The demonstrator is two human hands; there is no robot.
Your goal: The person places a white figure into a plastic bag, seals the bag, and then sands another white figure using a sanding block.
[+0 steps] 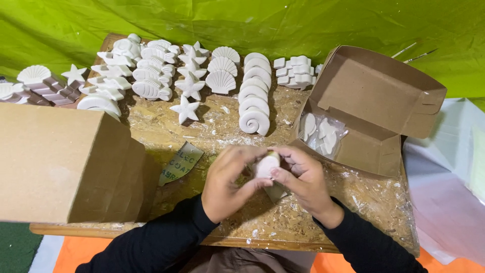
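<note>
1. Low in the middle of the frame, the left hand (230, 182) and the right hand (302, 179) meet around a small white plaster snail-shell cast (267, 165); both are clamped on it, fingers curled around its sides, thumbs pressing from below.
2. The cast is held just above the chipboard worktop covered in clear plastic film (353, 194), slightly left of the open box.
3. In the right half of the frame stands an open brown cardboard box with its lid tipped back (376, 96); inside lies a clear bag of white plaster pieces (319, 131).
4. At the left edge a closed plain brown cardboard box (65, 164) fills the lower left.
5. Across the upper middle, rows of white plaster casts lie on the board: spiral shells (254, 96), scallop shells (222, 68), starfish (186, 109) and fish (149, 71).
6. A green paper scrap with dark lettering (180, 162) lies just left of the left hand.
7. Crumpled green fabric (252, 23) fills the top of the frame.
</note>
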